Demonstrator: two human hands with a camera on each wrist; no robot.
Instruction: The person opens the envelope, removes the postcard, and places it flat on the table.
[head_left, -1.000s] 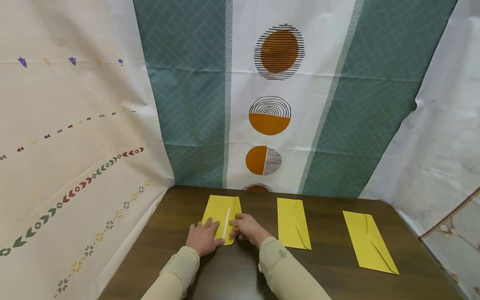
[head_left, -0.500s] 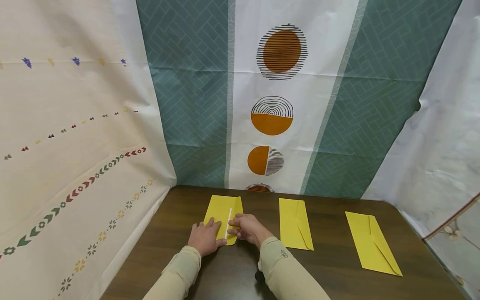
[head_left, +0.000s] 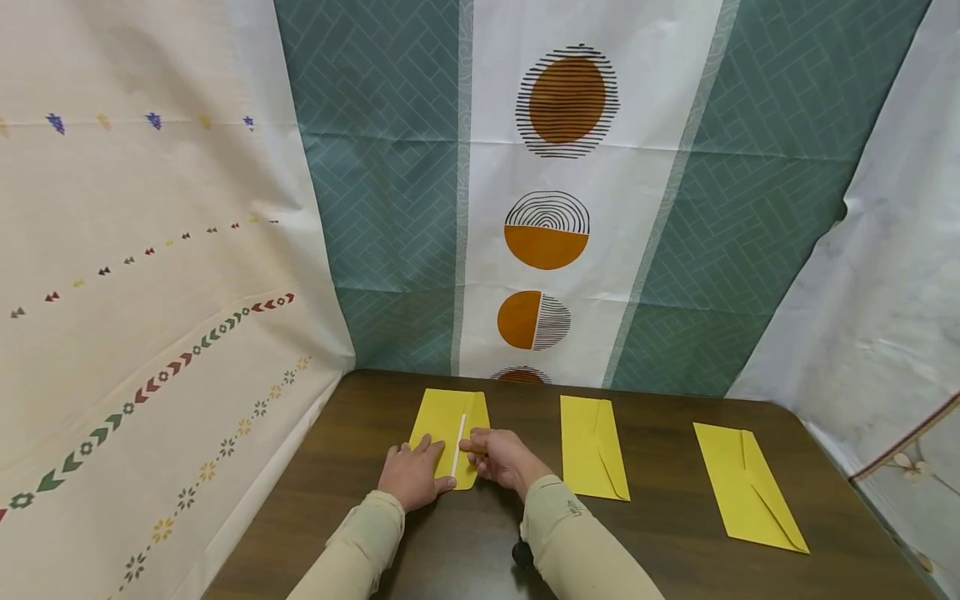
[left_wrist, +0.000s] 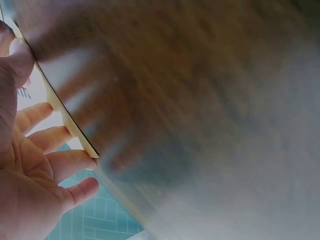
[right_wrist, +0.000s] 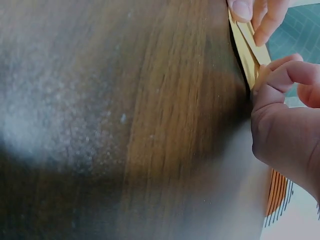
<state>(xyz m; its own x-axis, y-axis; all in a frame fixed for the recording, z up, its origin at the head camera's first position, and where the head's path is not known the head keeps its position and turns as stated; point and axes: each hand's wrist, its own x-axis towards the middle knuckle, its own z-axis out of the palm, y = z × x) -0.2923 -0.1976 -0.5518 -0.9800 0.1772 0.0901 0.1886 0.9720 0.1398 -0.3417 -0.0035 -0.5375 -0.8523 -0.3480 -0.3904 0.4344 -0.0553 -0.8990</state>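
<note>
In the head view a yellow envelope [head_left: 438, 407] lies on the dark wooden table, with a narrow white strip [head_left: 460, 446] running lengthwise along it. My left hand [head_left: 408, 475] rests on its lower left part, fingers spread, thumb by the strip's near end. In the left wrist view those fingers [left_wrist: 70, 160] are nearly straight along the envelope's edge. My right hand [head_left: 504, 458] is at the right side of the strip, bent fingers and thumb pinching the envelope's flap edge. The right wrist view shows the bent thumb [right_wrist: 270, 95] against the yellow paper, whose far face is hidden.
Two more yellow envelopes lie to the right, one in the middle [head_left: 587, 433] and one farther right [head_left: 731, 475], flap sides up. A patterned cloth [head_left: 390, 208] hangs behind the table [head_left: 322, 500]. A small black round object [head_left: 522, 553] shows beside the right sleeve.
The right fingers have shifted slightly and drawn together at the strip's right edge. The left hand stays in place on the envelope. The whole view has swung slightly left.
</note>
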